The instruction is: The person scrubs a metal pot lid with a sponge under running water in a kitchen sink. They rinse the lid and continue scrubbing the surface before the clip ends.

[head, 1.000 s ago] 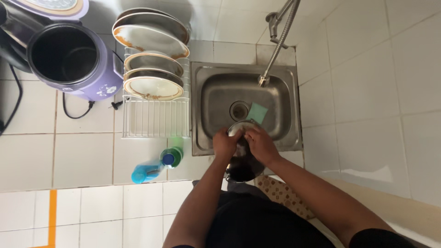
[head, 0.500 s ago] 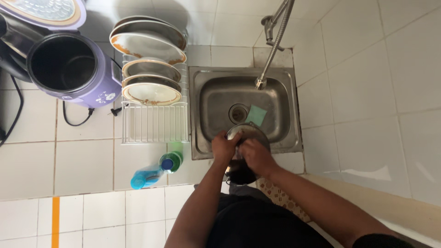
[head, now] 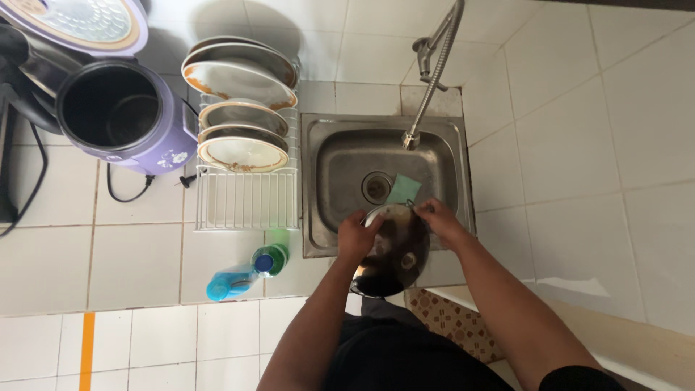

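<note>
— Since the earlier frame, what has shifted?

— Both hands have come a little lower, toward the near edge of the steel sink, and the dark round pot has come with them; it now overhangs the front rim, partly above the basin and partly above the person's lap.

— How do the fingers stand?

— On the left hand the fingers are curled over the pot's left rim, closed on it. On the right hand the fingers are bent at the pot's upper right edge, touching it; whether they hold something small there cannot be told.

— What lies about them?

— A green sponge rests in the basin just beside the drain, and the tap ends above it. Left of the sink a white wire dish rack holds plates on edge. In front of the rack, on the tiled tabletop, a green bottle and a blue bottle stand close together. A purple rice cooker with its lid up stands at the far left.
</note>
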